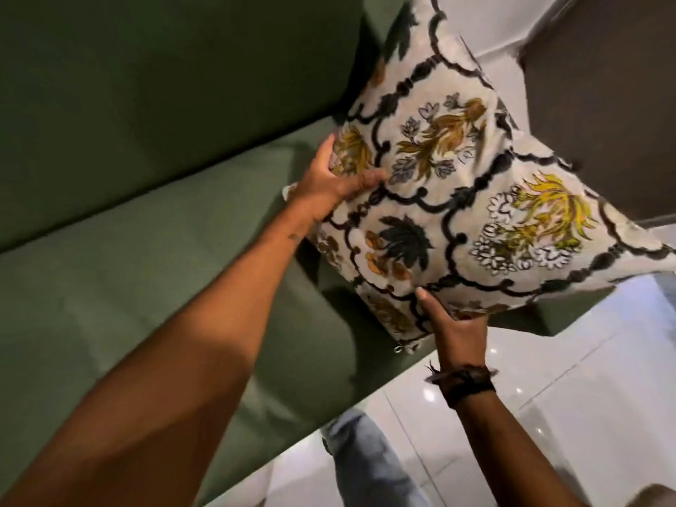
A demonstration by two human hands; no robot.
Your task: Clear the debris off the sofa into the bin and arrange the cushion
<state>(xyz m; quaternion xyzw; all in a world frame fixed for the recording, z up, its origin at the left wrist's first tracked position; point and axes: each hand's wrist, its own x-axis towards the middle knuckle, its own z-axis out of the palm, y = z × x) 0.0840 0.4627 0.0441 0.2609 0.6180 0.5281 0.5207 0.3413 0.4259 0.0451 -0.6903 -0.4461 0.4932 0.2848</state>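
My left hand (331, 184): clamped on the far-left edge of the cream square fabric cushion printed with black lattice and yellow flowers (453, 184). My right hand (457, 323): gripping its lower edge. Cushion: raised, tilted, above the green upholstered sofa (109, 268). Risk: loose grip, cushion slides onto glossy white floor tiles (585, 397).

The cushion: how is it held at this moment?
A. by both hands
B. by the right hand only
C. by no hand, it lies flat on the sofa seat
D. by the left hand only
A: the left hand grips the cushion at its left edge, and the right hand grips its lower edge.
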